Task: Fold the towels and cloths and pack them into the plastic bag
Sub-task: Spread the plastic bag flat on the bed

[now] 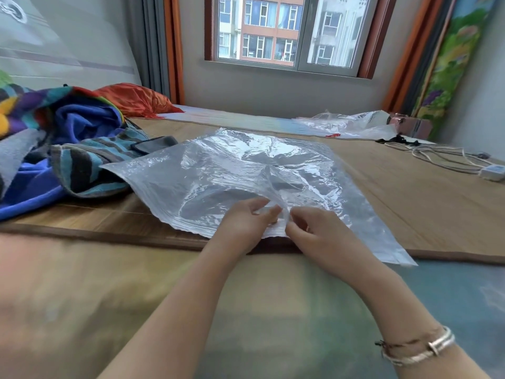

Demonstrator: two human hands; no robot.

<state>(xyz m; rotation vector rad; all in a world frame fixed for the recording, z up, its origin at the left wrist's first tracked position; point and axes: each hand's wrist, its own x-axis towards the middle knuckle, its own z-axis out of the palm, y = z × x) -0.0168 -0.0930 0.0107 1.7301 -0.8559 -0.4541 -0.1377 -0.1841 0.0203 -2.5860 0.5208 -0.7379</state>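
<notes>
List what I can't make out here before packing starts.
- Head view: whether the bag mouth is open yet; the hands, left hand and right hand, cover it.
- How many towels: heaped, cut off by the left edge.
- Second bag contents: too far.

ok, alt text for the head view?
Both hands, left and right, pinch the near edge of a clear plastic bag lying flat on a mat. A pile of colourful towels sits unfolded to its left; a second bag lies farther back.
</notes>
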